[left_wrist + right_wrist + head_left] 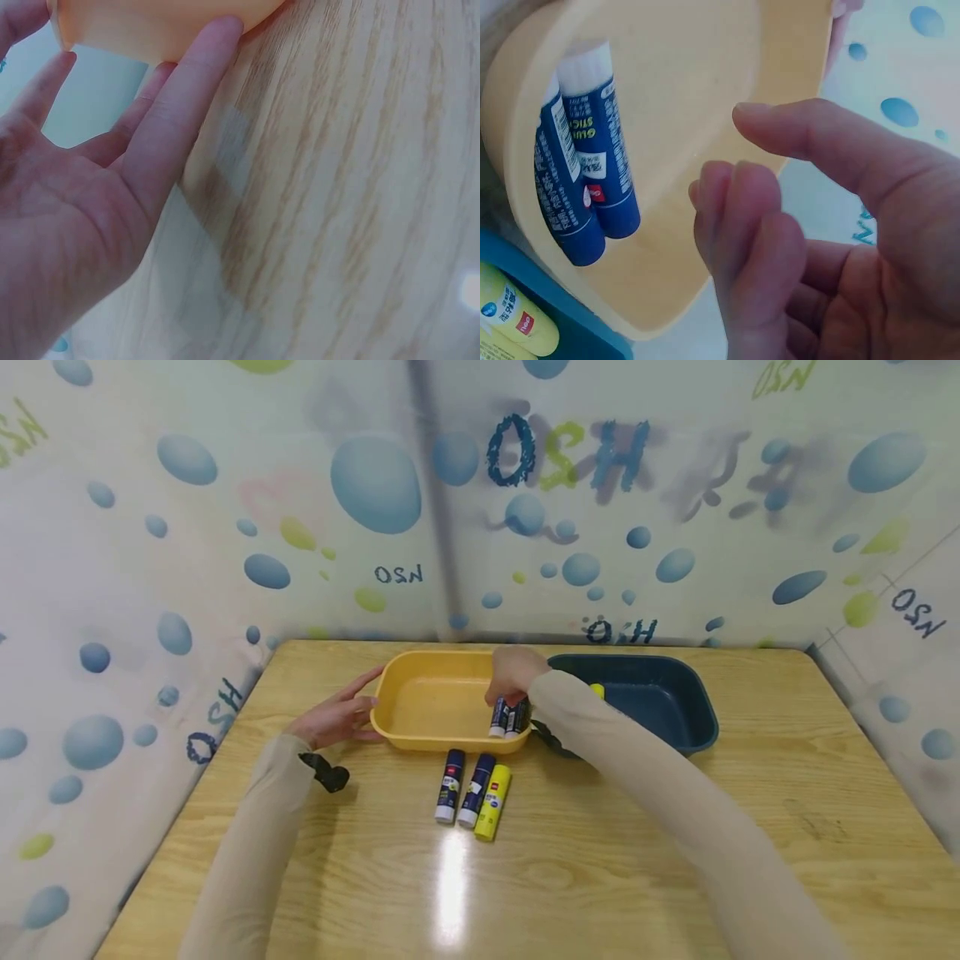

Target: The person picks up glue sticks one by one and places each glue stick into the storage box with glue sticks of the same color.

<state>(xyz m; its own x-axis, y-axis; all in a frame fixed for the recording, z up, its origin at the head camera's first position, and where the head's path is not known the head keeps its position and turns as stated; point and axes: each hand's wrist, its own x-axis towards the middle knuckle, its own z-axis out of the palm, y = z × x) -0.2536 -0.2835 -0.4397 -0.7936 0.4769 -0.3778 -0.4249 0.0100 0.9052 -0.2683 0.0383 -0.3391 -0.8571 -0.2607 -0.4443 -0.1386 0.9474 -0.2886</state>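
A yellow plastic basin (pixel 431 744) stands near the table's back edge. My left hand (pixel 333 718) touches its left side with extended fingers; the left wrist view shows the fingers (pixel 180 97) against its wall. Over the basin's right end is my right hand (pixel 519 672), thumb and loosely bent fingers apart, with nothing between them in the right wrist view. Two blue glue sticks with white ends lie side by side in the basin, one nearer the middle (pixel 604 142) and one by the wall (pixel 566 184). In front, on the table, are two blue glue sticks (pixel 450 787) and a yellow glue stick (pixel 492 803).
Right of the yellow basin stands a dark blue basin (pixel 693 702), partly behind my right forearm. Yellow glue sticks (pixel 517 315) lie in it. A patterned curtain (pixel 480 552) hangs behind the wooden table (pixel 600 860). A black strap (pixel 326 772) is on my left wrist.
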